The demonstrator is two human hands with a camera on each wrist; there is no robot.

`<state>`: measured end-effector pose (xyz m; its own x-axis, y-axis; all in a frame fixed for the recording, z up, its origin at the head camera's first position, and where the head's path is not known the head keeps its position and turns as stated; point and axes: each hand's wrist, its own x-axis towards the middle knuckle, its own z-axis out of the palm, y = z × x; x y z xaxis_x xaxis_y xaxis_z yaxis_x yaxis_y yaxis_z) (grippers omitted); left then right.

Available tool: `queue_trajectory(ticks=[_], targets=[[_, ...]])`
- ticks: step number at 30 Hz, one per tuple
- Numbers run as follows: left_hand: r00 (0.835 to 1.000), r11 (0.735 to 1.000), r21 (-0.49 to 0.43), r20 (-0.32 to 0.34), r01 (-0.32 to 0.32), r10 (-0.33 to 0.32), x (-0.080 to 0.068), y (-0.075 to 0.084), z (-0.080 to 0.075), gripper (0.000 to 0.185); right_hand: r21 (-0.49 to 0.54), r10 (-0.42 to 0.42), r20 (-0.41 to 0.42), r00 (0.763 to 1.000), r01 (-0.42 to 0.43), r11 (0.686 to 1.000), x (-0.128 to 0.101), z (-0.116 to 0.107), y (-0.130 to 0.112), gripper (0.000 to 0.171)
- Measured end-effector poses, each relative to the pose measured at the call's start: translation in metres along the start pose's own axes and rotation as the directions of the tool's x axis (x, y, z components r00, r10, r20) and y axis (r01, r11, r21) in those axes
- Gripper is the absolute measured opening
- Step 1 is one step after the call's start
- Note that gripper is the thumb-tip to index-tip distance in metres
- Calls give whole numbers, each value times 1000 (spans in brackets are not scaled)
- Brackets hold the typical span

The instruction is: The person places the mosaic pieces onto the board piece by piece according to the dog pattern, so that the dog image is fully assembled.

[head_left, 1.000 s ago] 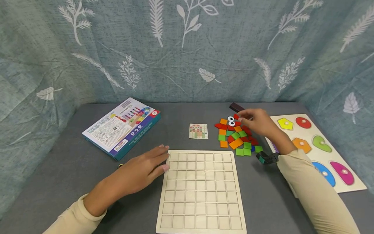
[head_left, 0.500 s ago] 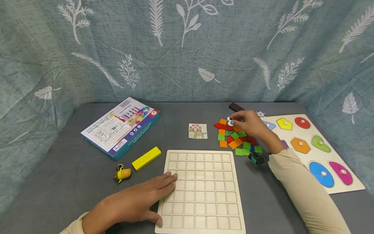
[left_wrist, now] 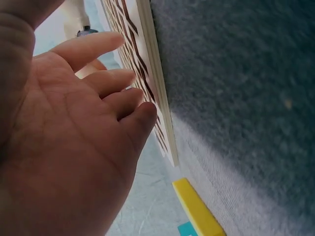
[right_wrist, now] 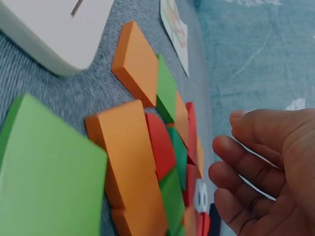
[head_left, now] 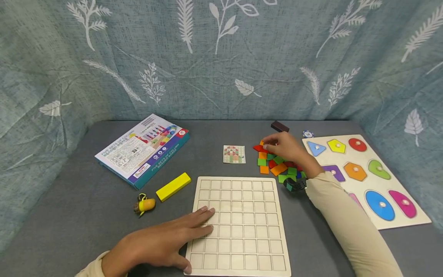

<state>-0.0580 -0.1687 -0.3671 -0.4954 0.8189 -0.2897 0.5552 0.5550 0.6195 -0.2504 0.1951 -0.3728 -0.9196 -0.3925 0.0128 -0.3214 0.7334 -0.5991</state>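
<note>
A blank wooden grid board [head_left: 242, 231] lies in front of me on the grey table. My left hand [head_left: 194, 238] rests flat on its lower left part, fingers straight. The left wrist view shows those fingers [left_wrist: 108, 78] against the board's edge [left_wrist: 147, 59]. Beyond the board's far right corner is a pile of red, orange and green square tiles [head_left: 277, 167]. My right hand [head_left: 282, 148] is over the pile's far side, fingers loosely curled with the tips pointing down at the tiles. In the right wrist view the right hand [right_wrist: 256, 167] holds nothing above the tiles [right_wrist: 133, 167]. A small pattern card [head_left: 234, 154] lies left of the pile.
A game box [head_left: 142, 150] lies at the left. A yellow block [head_left: 173, 186] and a small yellow toy [head_left: 144, 205] lie near the board's left side. A shape puzzle board [head_left: 367, 154] fills the right. A dark block [head_left: 279, 126] and a small disc [head_left: 307, 134] lie behind the pile.
My left hand slid from the board's upper left corner down to its lower left edge, uncovering the yellow block and toy. My right hand moved left across the tile pile.
</note>
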Motion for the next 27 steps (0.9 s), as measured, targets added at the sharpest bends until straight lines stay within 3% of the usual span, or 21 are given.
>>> queue_trajectory(ticks=[12, 20, 27], targets=[[999, 1000, 10, 27, 25, -25, 5, 3, 0, 97, 53, -11, 5, 1000, 10, 999, 10, 13, -8, 28], [998, 999, 39, 62, 31, -33, 11, 5, -1, 95, 47, 24, 43, 999, -26, 999, 10, 14, -13, 27], [995, 999, 53, 94, 7, -12, 8, 3, -1, 91, 39, 49, 14, 999, -49, 998, 16, 19, -15, 25]])
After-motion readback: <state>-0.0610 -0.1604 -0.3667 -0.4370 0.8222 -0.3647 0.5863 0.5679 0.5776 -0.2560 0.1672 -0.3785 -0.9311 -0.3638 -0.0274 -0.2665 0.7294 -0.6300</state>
